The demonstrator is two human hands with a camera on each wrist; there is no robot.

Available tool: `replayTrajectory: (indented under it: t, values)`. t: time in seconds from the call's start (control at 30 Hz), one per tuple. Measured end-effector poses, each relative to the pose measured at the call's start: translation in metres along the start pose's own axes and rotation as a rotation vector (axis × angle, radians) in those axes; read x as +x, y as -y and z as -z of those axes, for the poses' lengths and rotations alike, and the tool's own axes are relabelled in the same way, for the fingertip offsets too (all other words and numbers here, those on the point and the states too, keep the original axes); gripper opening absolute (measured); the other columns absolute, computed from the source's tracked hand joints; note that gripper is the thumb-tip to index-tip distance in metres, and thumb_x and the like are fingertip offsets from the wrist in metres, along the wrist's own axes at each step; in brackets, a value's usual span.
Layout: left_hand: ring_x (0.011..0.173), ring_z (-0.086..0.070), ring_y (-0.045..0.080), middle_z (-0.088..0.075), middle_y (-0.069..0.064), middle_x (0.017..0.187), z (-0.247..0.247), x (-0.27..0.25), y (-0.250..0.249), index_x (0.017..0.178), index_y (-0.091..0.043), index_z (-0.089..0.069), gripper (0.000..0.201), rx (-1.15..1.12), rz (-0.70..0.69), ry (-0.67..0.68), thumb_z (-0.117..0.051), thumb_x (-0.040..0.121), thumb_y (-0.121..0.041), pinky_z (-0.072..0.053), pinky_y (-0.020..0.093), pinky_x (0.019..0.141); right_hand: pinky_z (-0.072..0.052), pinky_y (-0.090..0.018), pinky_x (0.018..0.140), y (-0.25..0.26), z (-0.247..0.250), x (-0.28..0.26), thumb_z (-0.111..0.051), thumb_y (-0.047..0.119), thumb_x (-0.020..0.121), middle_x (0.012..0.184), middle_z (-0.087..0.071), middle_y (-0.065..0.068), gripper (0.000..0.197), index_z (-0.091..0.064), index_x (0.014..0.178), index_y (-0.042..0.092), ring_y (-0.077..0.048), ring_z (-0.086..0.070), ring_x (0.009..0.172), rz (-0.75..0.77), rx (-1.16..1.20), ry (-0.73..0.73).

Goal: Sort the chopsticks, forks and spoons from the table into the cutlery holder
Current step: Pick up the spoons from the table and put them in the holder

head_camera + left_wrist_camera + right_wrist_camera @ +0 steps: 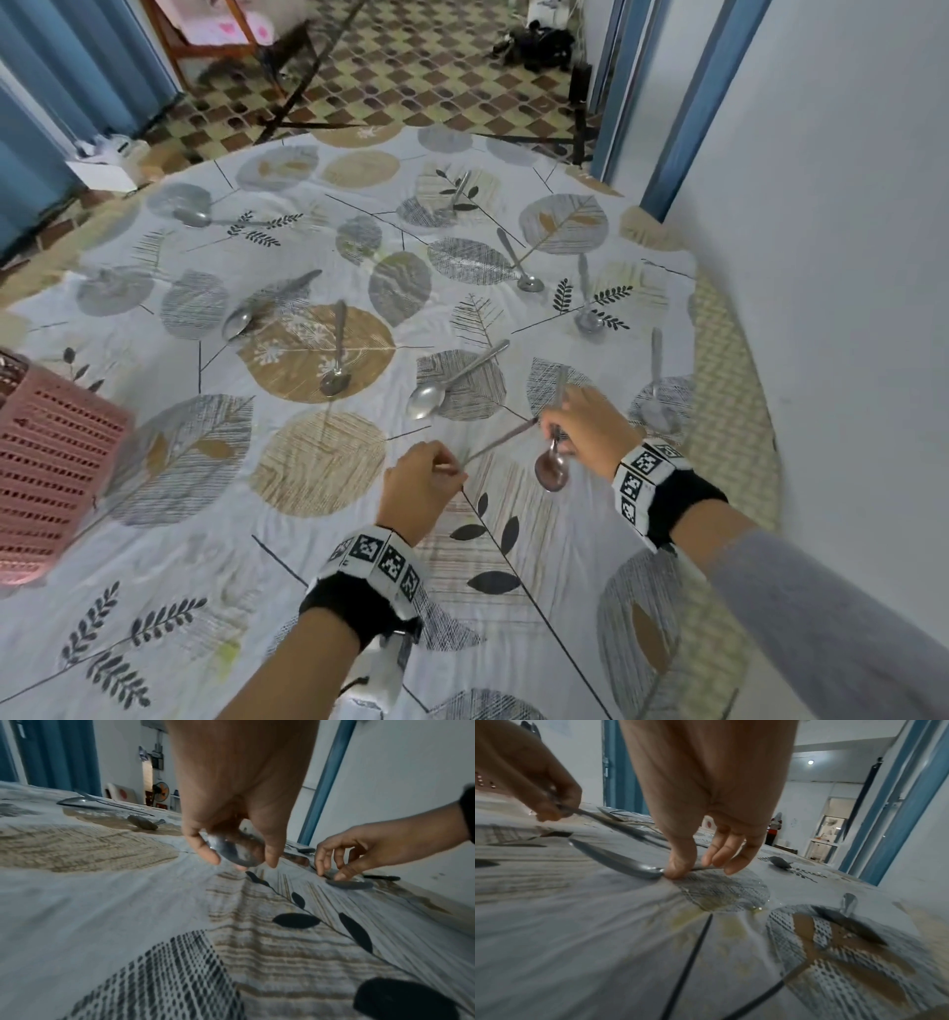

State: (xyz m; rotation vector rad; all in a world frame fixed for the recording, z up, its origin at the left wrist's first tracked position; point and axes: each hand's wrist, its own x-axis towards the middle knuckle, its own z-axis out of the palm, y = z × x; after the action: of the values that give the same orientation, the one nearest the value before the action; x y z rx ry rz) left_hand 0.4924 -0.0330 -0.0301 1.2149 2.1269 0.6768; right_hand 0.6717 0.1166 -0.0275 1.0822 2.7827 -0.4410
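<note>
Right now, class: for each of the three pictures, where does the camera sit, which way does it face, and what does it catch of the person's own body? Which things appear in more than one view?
Head: worn high, looks forward and down over the table; both forearms, left hand, right hand.
Left wrist: low, looks along the left hand pinching a spoon; right hand shows.
Right wrist: low, looks along the right hand pinching a second spoon.
Shared: both hands, both spoons.
</note>
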Motion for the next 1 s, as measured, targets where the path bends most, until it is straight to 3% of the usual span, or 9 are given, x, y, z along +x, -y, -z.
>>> replayTrajectory:
  t: [0.1, 0.17, 0.27, 0.37, 0.53, 0.67, 0.8, 0.9, 1.0]
  values:
    - [0.063, -0.061, -0.006, -0.066, -0.007, 0.071, 0.013, 0.003, -0.012, 0.077, -0.011, -0.066, 0.01, -0.175, -0.017, -0.054, -0.075, 0.075, -0.014, -0.048, 0.008, 0.063, -0.04, -0.033, 0.091, -0.004, 0.0, 0.003, -0.063, 0.029, 0.082, 0.119, -0.049, -0.011, 0.019, -0.058, 0.097, 0.02, -0.023, -0.042, 0.111, 0.076, -0.109, 0.04]
    - [0.062, -0.06, -0.009, -0.066, -0.007, 0.07, 0.022, 0.006, -0.021, 0.079, -0.009, -0.068, 0.01, -0.276, -0.013, -0.109, -0.076, 0.073, -0.012, -0.044, 0.003, 0.058, -0.035, -0.034, 0.089, -0.007, 0.0, 0.001, -0.06, 0.032, 0.083, 0.112, -0.048, -0.005, 0.018, -0.057, 0.096, 0.019, -0.024, -0.039, 0.11, 0.102, -0.178, 0.064]
    - [0.063, -0.063, -0.001, -0.07, 0.0, 0.075, 0.032, 0.012, -0.032, 0.082, -0.011, -0.072, 0.012, -0.511, 0.06, -0.189, -0.078, 0.072, -0.013, -0.048, 0.008, 0.059, -0.036, -0.035, 0.088, -0.009, -0.001, -0.006, -0.057, 0.023, 0.085, 0.109, -0.05, -0.005, 0.013, -0.055, 0.096, 0.016, -0.024, -0.042, 0.106, 0.105, -0.175, 0.038]
    - [0.066, -0.065, 0.002, -0.072, 0.006, 0.081, 0.042, 0.018, -0.046, 0.086, -0.002, -0.072, 0.017, -0.769, 0.119, -0.206, -0.077, 0.071, -0.005, -0.051, 0.011, 0.062, -0.037, -0.032, 0.086, -0.014, 0.002, -0.014, -0.056, 0.003, 0.083, 0.103, -0.056, -0.002, 0.024, -0.051, 0.104, 0.014, -0.02, -0.048, 0.098, 0.07, -0.102, -0.039]
    - [0.067, -0.065, 0.018, -0.07, 0.004, 0.069, 0.051, 0.027, -0.064, 0.071, -0.01, -0.071, 0.011, -0.782, 0.086, -0.206, -0.079, 0.067, -0.004, -0.056, 0.027, 0.069, -0.025, -0.021, 0.062, -0.035, 0.023, -0.017, -0.048, -0.012, 0.081, 0.074, -0.049, -0.001, 0.027, -0.048, 0.093, 0.011, -0.017, -0.044, 0.066, -0.081, 0.048, -0.222]
    - [0.072, -0.068, 0.021, -0.072, 0.008, 0.074, 0.047, 0.03, -0.072, 0.067, -0.014, -0.069, 0.015, -0.788, 0.077, -0.247, -0.079, 0.068, -0.003, -0.056, 0.029, 0.073, -0.031, -0.02, 0.055, -0.077, 0.032, -0.019, -0.052, -0.004, 0.079, 0.082, -0.052, -0.009, 0.024, -0.053, 0.102, 0.003, -0.026, -0.056, 0.066, -0.23, 0.204, -0.246]
    - [0.08, -0.06, 0.025, -0.066, 0.019, 0.085, 0.037, 0.038, -0.073, 0.08, -0.007, -0.07, 0.013, -0.856, 0.1, -0.243, -0.079, 0.07, -0.012, -0.05, 0.039, 0.084, -0.026, -0.014, 0.051, -0.109, 0.037, -0.025, -0.061, -0.004, 0.075, 0.086, -0.044, -0.004, 0.03, -0.06, 0.103, 0.006, -0.016, -0.045, 0.059, -0.274, 0.161, -0.168]
    - [0.096, -0.064, 0.029, -0.068, 0.022, 0.097, 0.034, 0.045, -0.072, 0.089, 0.003, -0.063, 0.023, -0.949, 0.117, -0.2, -0.069, 0.08, -0.017, -0.05, 0.041, 0.092, -0.024, -0.016, 0.05, -0.125, 0.029, -0.024, -0.058, -0.007, 0.077, 0.086, -0.041, -0.002, 0.033, -0.066, 0.103, 0.012, -0.019, -0.047, 0.062, -0.276, 0.096, -0.126]
    - [0.08, -0.065, 0.026, -0.067, 0.013, 0.078, 0.031, 0.047, -0.071, 0.091, -0.009, -0.055, 0.006, -0.963, 0.073, -0.161, -0.051, 0.093, -0.014, -0.055, 0.034, 0.079, -0.036, -0.02, 0.061, -0.126, 0.024, -0.021, -0.059, 0.003, 0.084, 0.091, -0.046, -0.007, 0.021, -0.064, 0.103, 0.01, -0.011, -0.046, 0.059, -0.276, 0.082, -0.124]
